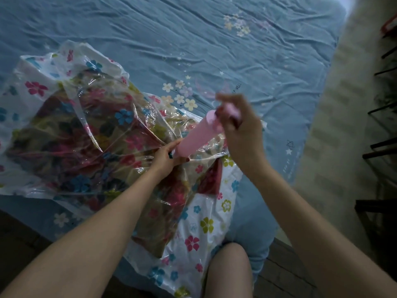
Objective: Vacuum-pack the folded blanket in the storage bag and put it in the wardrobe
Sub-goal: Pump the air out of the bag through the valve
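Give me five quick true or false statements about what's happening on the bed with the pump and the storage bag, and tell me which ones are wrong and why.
1. The left hand grips the base of the pink pump. True.
2. The right hand rests flat on the bed sheet. False: it is raised and holds the pump's handle at the top.
3. The storage bag has a flower print. True.
4. The blanket lies outside the bag. False: it is inside, seen through the clear plastic.
5. The pump is blue. False: it is pink; the sheet is blue.
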